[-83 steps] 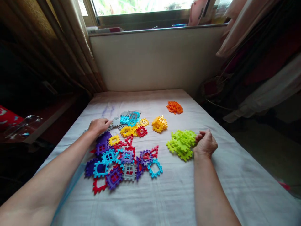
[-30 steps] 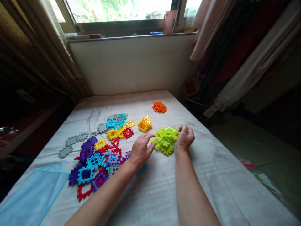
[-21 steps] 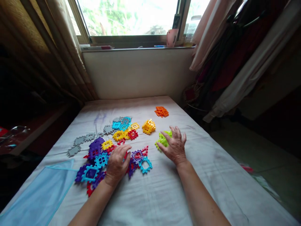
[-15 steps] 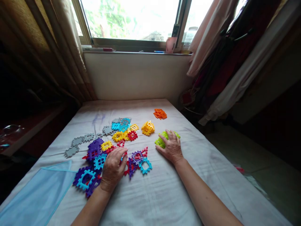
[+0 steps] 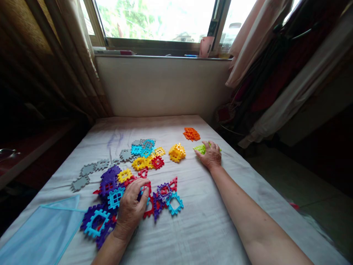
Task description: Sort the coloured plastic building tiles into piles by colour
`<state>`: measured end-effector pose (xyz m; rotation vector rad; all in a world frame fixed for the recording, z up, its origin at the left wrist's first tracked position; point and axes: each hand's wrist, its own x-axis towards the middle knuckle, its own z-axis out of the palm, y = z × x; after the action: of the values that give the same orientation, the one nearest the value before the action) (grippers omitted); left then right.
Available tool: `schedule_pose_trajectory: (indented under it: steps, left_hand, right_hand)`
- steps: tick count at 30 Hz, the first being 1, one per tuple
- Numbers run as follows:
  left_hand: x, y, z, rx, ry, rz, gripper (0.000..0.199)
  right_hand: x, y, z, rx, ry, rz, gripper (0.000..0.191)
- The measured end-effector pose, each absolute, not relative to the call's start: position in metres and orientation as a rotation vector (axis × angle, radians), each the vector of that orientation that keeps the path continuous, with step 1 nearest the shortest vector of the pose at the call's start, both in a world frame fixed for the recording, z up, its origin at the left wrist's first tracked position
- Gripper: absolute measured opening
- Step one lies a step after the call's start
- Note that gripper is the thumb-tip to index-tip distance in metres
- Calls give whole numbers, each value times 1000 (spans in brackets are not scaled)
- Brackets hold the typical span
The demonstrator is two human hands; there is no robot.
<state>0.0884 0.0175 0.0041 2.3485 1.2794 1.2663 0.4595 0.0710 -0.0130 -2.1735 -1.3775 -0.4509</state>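
Note:
My right hand (image 5: 211, 155) is curved over a heap of lime-green interlocking plastic tiles (image 5: 200, 149), cupping them against the sheet. Its palm and fingers cover part of the heap. My left hand (image 5: 132, 204) rests on a mixed pile of toothed tiles, thumb apart from its loosely bent fingers. Around it lie purple tiles (image 5: 109, 181), a light-blue square frame (image 5: 174, 204), red triangular pieces (image 5: 174, 184) and a yellow tile (image 5: 125, 175). Whatever lies beneath the left palm is hidden.
Farther back are an orange tile heap (image 5: 191, 134), a yellow heap (image 5: 177, 152), light-blue tiles (image 5: 147, 148) and grey tiles (image 5: 88, 169). A sheer blue bag (image 5: 41, 232) lies at front left. The white-sheeted surface (image 5: 204, 228) ends at a windowed wall.
My right hand has moved away from me and slightly right, with the lime-green tiles sliding along under it. My left hand stays on the mixed pile. The view has shifted slightly.

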Motion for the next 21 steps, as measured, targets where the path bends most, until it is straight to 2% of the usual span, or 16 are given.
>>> schedule_pose_trajectory:
  steps: [12,16,21]
  left_hand:
    - [87,22,4,2257,1300,1149,20]
    - [87,22,3,2259,1302,1165,20]
    - [89,22,3,2281,1291,1203,19]
  right_hand:
    - [498,114,-18,-2255,-1223,-372,57]
    - [491,108,-8,-2297,-1278,-372,57]
    - [465,77,-8,-2252,-1483,-533,65]
